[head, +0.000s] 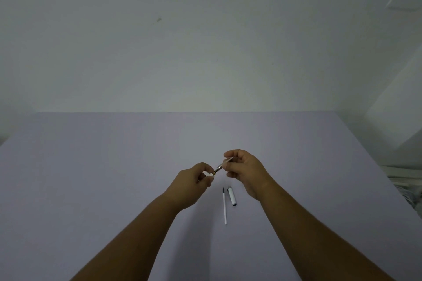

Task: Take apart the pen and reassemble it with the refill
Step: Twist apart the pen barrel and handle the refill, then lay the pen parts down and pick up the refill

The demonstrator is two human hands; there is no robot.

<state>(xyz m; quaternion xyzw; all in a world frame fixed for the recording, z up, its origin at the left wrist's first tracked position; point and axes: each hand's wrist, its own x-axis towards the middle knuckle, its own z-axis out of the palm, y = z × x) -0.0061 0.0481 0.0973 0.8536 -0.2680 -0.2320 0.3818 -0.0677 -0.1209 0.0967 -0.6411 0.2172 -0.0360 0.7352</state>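
Observation:
Above the lilac table (114, 178), my left hand (194, 182) pinches the white barrel (209, 174) of the pen. My right hand (245, 171) grips the front section (225, 163), which points down-left toward the barrel. A gold ring and a dark threaded joint (218, 169) show in the small gap between the two parts. Below my hands, a thin white refill (225, 206) with a dark tip lies on the table. The white cap (232, 196) with a metal clip lies just to the right of the refill.
A plain pale wall (205, 41) rises behind the table's far edge. White objects (404, 178) sit off the table's right side, too blurred to name.

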